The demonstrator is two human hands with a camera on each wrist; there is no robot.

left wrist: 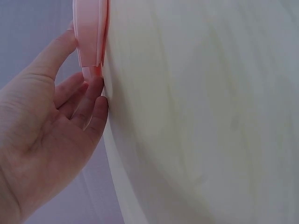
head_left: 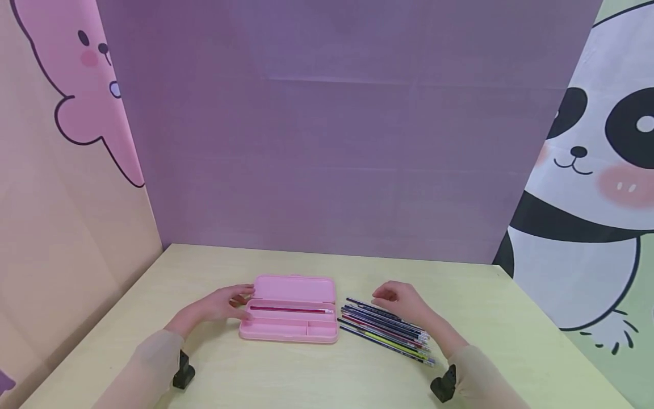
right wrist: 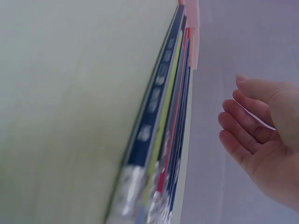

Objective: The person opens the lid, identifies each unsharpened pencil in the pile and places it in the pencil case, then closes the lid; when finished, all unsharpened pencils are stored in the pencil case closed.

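Observation:
A pink pencil case [head_left: 288,330] lies with its lid [head_left: 294,288] laid back on the far side. One dark red pencil [head_left: 291,309] lies lengthwise inside its tray. My left hand [head_left: 225,302] holds the case's left end; in the left wrist view its thumb is against the pink wall [left wrist: 88,32] and the fingertips are curled at the corner. To the right of the case, several pencils [head_left: 383,326] are bunched together, mostly dark blue, with red and yellow-green ones among them. My right hand [head_left: 403,299] hovers over their far side, fingers loosely curved and nothing between them.
The pale wooden table [head_left: 286,378] ends at a purple backdrop [head_left: 327,170]. Silvery ends of the pencils [right wrist: 131,186] point toward the near right. Black wrist cameras sit on both sleeves. Printed cloths with cartoon animals hang at the left and right.

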